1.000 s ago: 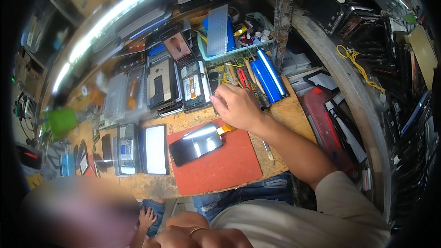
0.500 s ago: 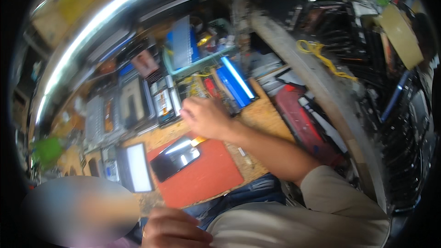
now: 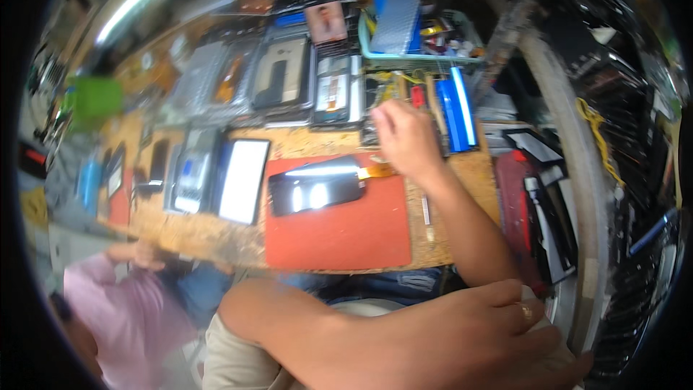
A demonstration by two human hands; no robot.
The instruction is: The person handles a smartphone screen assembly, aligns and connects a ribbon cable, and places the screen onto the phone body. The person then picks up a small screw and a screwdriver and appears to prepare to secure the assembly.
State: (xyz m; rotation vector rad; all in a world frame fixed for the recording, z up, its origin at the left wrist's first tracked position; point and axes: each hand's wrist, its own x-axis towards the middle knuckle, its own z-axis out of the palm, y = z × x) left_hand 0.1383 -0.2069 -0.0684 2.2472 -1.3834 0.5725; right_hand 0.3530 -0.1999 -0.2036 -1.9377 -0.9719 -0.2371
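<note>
A phone screen [image 3: 317, 186], black and glossy with an orange flex cable [image 3: 377, 171] at its right end, lies on a red mat [image 3: 339, 238]. Beyond the cable, my right hand [image 3: 406, 137] hovers near the row of hand tools [image 3: 426, 94]. Its fingers are curled together; what they hold, if anything, is hidden. My left hand [image 3: 498, 325], a ring on one finger, reaches across my body in front of my right sleeve. Its fingers look stretched out and apart, with nothing seen in them; whether it touches the sleeve I cannot tell.
A white-faced panel [image 3: 244, 180] lies left of the mat. Behind stand a pale green basket [image 3: 422, 61] and plastic-wrapped phone parts [image 3: 280, 76]. A blue box [image 3: 456, 112] borders the tools. At lower left sits another person in pink [image 3: 130, 310].
The view has turned, shifting the bench left and up less than tilted before. My left hand has swung from low in the middle across to the right. My right hand remains near the tools.
</note>
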